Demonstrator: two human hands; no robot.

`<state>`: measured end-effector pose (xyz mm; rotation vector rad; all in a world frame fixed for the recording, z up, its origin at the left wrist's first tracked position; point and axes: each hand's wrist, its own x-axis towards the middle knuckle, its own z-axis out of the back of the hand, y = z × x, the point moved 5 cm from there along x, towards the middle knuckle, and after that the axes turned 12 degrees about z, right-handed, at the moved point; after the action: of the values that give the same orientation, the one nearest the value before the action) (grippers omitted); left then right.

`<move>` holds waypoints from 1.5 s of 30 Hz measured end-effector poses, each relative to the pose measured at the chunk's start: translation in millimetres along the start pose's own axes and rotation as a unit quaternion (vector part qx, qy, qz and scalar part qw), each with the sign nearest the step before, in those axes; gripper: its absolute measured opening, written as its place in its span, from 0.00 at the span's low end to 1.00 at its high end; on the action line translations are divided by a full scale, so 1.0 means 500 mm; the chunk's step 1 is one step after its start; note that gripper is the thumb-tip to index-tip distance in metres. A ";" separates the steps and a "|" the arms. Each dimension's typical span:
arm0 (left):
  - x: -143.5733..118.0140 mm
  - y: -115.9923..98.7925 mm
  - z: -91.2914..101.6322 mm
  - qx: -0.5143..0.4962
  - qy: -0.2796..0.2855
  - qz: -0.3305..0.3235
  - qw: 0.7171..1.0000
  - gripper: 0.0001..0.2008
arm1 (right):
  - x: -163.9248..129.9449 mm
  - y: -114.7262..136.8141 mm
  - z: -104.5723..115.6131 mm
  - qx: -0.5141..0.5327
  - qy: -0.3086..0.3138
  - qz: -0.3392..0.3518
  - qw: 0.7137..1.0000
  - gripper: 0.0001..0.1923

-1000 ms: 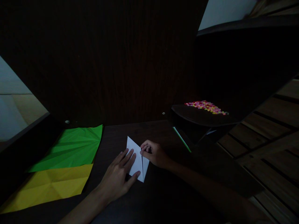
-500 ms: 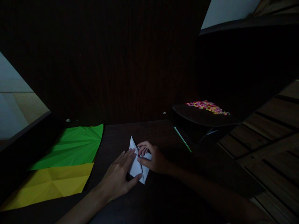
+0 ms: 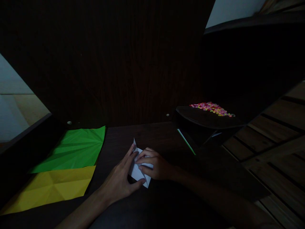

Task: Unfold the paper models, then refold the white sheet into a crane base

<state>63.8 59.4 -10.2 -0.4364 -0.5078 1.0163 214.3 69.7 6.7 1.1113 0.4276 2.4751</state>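
A folded white paper (image 3: 137, 171) lies on the dark wooden table (image 3: 154, 203), just below the middle of the view. My left hand (image 3: 120, 179) lies flat on its left side, thumb pressed at the lower tip. My right hand (image 3: 154, 165) covers the right half and pinches a flap that is bent over toward the left. Only the paper's pointed top and its lower corner show between my fingers.
A creased green sheet (image 3: 73, 149) and a creased yellow sheet (image 3: 52, 187) lie side by side at the left. A dark tray (image 3: 207, 119) with several small coloured pieces (image 3: 211, 108) stands at the right. A thin green strip (image 3: 186, 142) lies below it. A dark wall panel rises behind.
My right hand has drawn the paper's right flap leftward over the middle, so less white shows. My left fingers have shifted up along the left edge.
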 end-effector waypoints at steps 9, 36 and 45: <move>-0.006 0.010 -0.006 0.070 -0.002 -0.014 0.997 0.37 | -0.010 -0.009 -0.007 -0.036 0.039 0.020 0.998 0.02; 0.001 0.008 -0.003 0.073 0.069 -0.062 0.993 0.29 | -0.012 -0.059 0.027 -0.103 -0.005 -0.085 0.991 0.14; 0.016 0.024 0.022 0.071 -0.095 -0.034 0.992 0.19 | -0.014 -0.065 0.032 -0.155 0.033 -0.123 0.980 0.09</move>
<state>52.4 73.4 -6.7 -0.1950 -0.6124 1.0271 238.2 96.7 -1.5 0.8010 0.1765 2.2672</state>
